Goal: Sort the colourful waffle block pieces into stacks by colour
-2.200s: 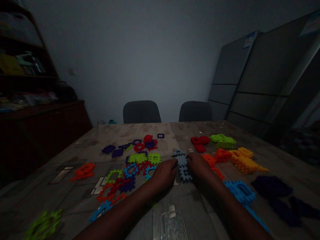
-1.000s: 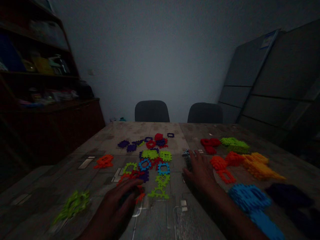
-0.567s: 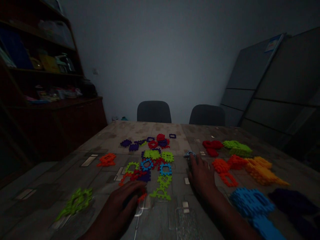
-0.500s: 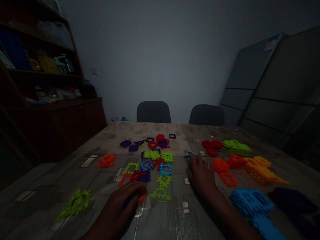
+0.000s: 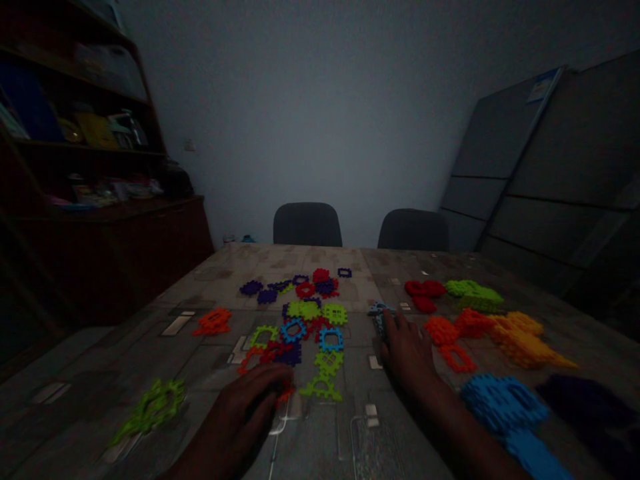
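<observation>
My left hand (image 5: 250, 403) rests low on the table with its fingers loosely curled and its thumb apart. An orange toothed building piece (image 5: 285, 393) shows at its fingertips; whether they touch it I cannot tell. My right hand (image 5: 413, 350) lies palm down, fingers stretched forward over a small heap of pale blue-grey pieces (image 5: 381, 309), partly covering them. Between the hands are lime green pieces (image 5: 321, 387), a light blue square frame piece (image 5: 331, 339), another light blue piece (image 5: 293, 330) and a dark purple piece (image 5: 293, 352).
Piles sorted by colour stand at the right: red (image 5: 424, 291), green (image 5: 474, 294), orange-red (image 5: 453, 333), yellow-orange (image 5: 525, 343), blue (image 5: 505, 403) and dark purple (image 5: 583, 400). Green pieces (image 5: 155, 407) and orange pieces (image 5: 213, 321) lie at the left. Two chairs (image 5: 307, 224) stand behind the table (image 5: 240, 260).
My right hand has slid slightly to the right, uncovering a little more of the blue-grey pieces. My left hand stays almost where it was.
</observation>
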The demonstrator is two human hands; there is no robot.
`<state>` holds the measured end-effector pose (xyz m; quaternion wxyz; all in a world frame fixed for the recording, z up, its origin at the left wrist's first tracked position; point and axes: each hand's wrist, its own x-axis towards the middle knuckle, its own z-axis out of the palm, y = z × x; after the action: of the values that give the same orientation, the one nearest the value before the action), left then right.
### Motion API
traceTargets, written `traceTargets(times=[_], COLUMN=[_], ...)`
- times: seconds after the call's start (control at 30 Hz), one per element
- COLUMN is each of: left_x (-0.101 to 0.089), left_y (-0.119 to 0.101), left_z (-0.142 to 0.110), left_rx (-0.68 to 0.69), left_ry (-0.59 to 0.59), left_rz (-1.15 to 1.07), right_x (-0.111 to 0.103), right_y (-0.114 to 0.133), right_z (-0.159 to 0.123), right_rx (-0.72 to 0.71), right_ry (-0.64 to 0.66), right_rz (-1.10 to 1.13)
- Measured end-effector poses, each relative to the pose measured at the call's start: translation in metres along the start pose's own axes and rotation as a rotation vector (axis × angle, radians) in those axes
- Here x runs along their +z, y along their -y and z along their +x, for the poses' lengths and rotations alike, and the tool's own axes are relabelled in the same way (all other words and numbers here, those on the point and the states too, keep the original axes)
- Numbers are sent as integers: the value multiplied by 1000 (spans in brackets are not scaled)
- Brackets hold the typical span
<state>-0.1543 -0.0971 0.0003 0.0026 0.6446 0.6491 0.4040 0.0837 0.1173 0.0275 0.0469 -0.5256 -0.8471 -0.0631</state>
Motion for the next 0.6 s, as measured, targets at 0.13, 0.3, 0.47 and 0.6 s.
traceTargets(times=[0.13, 0.3, 0.47, 0.6], left_x=[-9, -23, -27, -27], left_y=[3, 20, 21, 15], left_z=[7, 16, 18, 16], left_rx=[-23, -106, -139, -104], left_ry=[-51, -70, -96, -56], left_rz=[6, -38, -23, 8], right_x=[-11, -12, 8, 19], right_y=[4, 24, 37, 36], right_z=[5, 27, 43, 43], right_rx=[-75, -275, -328, -350], right_ry=[-34, -58, -68, -84], right_rz=[3, -19, -90, -148])
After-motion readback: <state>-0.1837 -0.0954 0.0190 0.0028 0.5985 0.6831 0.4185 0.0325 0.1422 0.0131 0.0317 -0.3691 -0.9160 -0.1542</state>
